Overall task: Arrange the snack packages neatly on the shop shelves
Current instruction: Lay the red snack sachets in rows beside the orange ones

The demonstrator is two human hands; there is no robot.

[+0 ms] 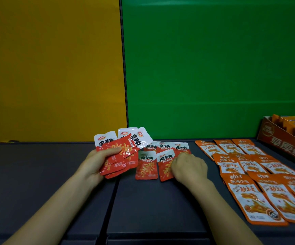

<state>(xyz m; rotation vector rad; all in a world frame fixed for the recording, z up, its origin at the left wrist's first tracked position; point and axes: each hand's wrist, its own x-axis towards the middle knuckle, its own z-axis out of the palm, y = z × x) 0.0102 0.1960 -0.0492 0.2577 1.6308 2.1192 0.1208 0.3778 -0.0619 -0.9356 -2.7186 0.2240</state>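
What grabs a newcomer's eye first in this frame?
The back wall, split into a yellow panel on the left and a green panel on the right. Next, the fan of red-and-white snack sachets gripped in the left hand at centre, while the right hand rests on matching red sachets laid flat on the dark shelf. Rows of orange-and-white packets fill the shelf's right side.

Fish packets (pixel 259 175) right of konjac packets (pixel 161 156).

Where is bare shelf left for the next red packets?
Bare shelf lies left of the left hand and its fanned stack, and in front of the laid red packets. Right of the right hand, orange packets crowd up to the carton.
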